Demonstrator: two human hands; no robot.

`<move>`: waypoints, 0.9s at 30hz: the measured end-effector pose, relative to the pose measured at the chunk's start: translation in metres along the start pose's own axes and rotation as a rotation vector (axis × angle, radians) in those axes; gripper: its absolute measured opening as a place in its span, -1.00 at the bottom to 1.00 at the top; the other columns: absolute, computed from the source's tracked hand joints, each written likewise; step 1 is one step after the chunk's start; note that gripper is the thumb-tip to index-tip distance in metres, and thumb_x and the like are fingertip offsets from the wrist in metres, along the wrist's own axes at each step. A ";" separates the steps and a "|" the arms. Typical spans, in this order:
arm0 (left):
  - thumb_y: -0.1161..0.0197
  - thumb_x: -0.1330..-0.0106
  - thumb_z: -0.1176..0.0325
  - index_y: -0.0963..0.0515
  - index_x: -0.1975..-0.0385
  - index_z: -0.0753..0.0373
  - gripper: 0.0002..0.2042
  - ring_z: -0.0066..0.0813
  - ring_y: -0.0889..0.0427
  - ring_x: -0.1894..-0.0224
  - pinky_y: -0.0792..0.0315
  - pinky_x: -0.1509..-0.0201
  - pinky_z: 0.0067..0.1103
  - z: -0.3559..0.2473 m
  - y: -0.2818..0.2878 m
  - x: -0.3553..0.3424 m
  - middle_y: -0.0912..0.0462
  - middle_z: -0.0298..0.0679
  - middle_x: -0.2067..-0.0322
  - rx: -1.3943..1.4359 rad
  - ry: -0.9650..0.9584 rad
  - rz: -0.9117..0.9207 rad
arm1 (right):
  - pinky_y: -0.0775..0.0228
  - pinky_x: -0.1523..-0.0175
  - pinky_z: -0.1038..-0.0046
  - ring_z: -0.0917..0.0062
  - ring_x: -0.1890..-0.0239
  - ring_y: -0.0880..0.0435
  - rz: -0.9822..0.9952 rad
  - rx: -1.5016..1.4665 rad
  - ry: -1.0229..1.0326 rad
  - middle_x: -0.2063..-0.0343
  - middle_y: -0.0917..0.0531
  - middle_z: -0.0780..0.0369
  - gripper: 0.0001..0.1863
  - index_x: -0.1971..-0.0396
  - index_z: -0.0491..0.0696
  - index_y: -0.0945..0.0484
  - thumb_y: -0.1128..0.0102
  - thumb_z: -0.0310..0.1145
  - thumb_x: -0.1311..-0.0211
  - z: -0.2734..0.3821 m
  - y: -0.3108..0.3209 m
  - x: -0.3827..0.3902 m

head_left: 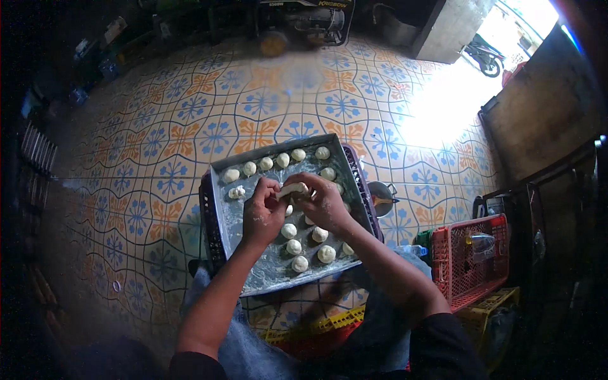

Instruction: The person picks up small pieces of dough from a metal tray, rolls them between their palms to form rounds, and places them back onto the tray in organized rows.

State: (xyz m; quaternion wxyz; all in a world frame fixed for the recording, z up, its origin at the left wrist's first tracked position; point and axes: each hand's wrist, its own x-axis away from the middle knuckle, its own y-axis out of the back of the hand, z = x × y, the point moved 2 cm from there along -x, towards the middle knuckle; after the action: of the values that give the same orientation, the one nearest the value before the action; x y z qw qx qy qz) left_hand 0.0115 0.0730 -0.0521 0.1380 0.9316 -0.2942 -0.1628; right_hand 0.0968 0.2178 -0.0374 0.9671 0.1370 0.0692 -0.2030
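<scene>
My left hand (263,212) and my right hand (323,204) meet over a metal tray (256,272), their fingers pinched round a pale piece of dough (291,189) held between them. Both hands have pale powder on the skin. Round dough balls (326,253) lie in the tray, along its far side and nearer to me. A lumpier piece of dough (236,192) lies at the left, beside my left hand. The tray's floury base shows between the balls, and my hands hide some of what lies beneath them.
The tray rests on a dark purple crate (358,177). Right of it are a pot (380,209), red crate (456,266), plastic bottle (482,244) and yellow crate (481,310). A generator (304,25) stands at the back, a motorbike (487,60) by the bright doorway. The floor (145,209) is tiled.
</scene>
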 end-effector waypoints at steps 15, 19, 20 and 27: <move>-0.38 -0.26 0.51 -0.46 0.10 0.16 -0.72 -0.58 -0.69 0.42 -0.53 0.27 -0.58 -0.013 0.001 -0.002 -0.71 -0.30 0.37 0.101 -0.099 0.052 | -0.46 -0.07 0.55 0.62 0.01 -0.60 0.016 -0.202 -0.091 0.10 -0.65 0.25 -0.69 0.02 -0.15 -0.60 -0.14 -0.59 -0.23 -0.011 0.009 -0.002; -0.36 -0.27 0.54 -0.43 0.16 0.16 -0.74 -0.62 -0.65 0.45 -0.48 0.31 -0.62 -0.017 0.004 -0.003 -0.68 -0.33 0.45 0.087 -0.064 0.029 | -0.43 -0.11 0.55 0.58 -0.03 -0.59 0.131 -0.446 -0.176 0.04 -0.62 0.24 -0.65 -0.07 -0.12 -0.58 -0.06 -0.55 -0.30 -0.007 0.008 -0.001; -0.35 -0.26 0.57 -0.41 0.19 0.16 -0.74 -0.66 -0.60 0.47 -0.44 0.33 -0.63 -0.015 0.005 -0.003 -0.63 -0.36 0.48 0.120 -0.025 0.011 | -0.43 -0.11 0.55 0.58 -0.03 -0.59 0.135 -0.445 -0.173 0.04 -0.62 0.24 -0.65 -0.07 -0.12 -0.58 -0.06 -0.55 -0.30 -0.002 0.008 0.000; -0.31 -0.22 0.62 -0.35 0.26 0.18 -0.73 -0.75 -0.41 0.49 -0.31 0.40 -0.66 0.003 0.010 -0.005 -0.39 -0.44 0.56 0.071 -0.026 -0.069 | -0.45 0.03 0.55 0.65 0.10 -0.59 0.159 -0.110 -0.003 0.04 -0.64 0.27 -0.58 -0.16 -0.07 -0.56 -0.17 -0.57 -0.28 -0.003 -0.001 0.002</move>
State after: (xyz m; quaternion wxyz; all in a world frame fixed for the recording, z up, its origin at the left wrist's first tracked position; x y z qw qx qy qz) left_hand 0.0016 0.0682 -0.0499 0.0955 0.9433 -0.2692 -0.1689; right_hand 0.0977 0.2166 -0.0408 0.9863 0.0888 0.0678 -0.1216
